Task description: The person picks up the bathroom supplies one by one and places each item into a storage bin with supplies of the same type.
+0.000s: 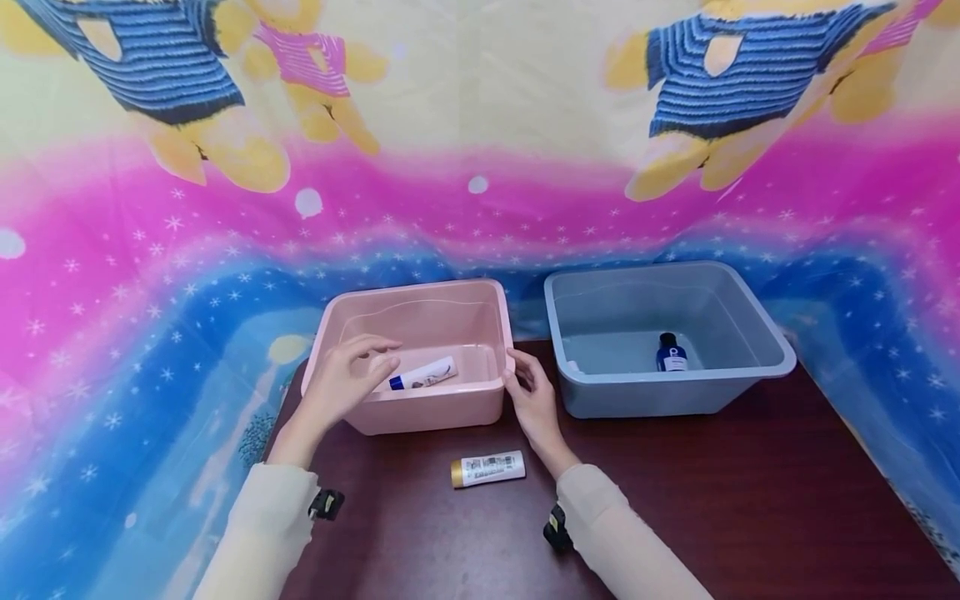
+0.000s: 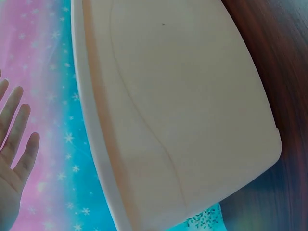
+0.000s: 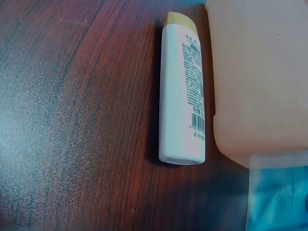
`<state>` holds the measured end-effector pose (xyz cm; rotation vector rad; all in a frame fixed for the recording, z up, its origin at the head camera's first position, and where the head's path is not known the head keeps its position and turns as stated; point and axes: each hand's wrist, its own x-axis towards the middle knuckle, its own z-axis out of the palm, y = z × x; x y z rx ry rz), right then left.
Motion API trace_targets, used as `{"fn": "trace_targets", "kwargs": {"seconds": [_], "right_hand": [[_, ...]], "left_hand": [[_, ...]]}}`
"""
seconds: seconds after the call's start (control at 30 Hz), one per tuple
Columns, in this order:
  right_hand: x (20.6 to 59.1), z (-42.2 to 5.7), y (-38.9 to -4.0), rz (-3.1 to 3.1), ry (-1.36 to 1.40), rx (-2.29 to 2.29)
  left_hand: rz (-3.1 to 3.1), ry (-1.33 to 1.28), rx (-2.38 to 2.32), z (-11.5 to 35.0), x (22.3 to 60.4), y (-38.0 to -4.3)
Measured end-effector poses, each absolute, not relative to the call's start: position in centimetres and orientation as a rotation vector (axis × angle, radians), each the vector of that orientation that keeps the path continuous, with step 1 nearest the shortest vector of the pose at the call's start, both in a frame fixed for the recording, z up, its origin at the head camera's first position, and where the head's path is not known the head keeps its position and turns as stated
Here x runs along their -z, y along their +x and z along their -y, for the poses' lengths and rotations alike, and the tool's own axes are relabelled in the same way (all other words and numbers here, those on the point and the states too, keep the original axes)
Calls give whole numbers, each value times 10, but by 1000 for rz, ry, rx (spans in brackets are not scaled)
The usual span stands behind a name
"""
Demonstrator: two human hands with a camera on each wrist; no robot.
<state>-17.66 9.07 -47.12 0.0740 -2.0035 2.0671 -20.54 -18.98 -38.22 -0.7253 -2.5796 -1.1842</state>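
My left hand (image 1: 348, 375) is over the front left part of the pink basin (image 1: 435, 412), fingers apart and holding nothing. In the left wrist view its spread fingers (image 2: 19, 125) show at the left edge. Inside that basin lies a white tube with a blue cap (image 1: 427, 374). My right hand (image 1: 536, 408) is at the basin's right front corner, thumb and fingertips by the rim and seemingly touching it. A white bottle with a gold cap (image 1: 491, 469) lies on the table in front of the basin; its printed back shows in the right wrist view.
To the right stands a grey-blue basin (image 1: 660, 398) with a dark blue bottle (image 1: 672, 354) in it. Both basins are on a dark brown wooden table (image 1: 712, 500). A patterned cloth (image 1: 465, 208) hangs behind and at both sides.
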Motion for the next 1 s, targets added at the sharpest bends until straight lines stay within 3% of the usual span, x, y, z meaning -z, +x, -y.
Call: {"fn": "trace_targets", "kwargs": {"seconds": [0.77,1.0], "right_hand": [[471,-92,-176,2003,78,-2085],[471,-92,-176,1998,88,-2079]], "left_hand": [[2384,-895,1071,172,394,-165],[2489,-823,1017,162,408,-148]]}}
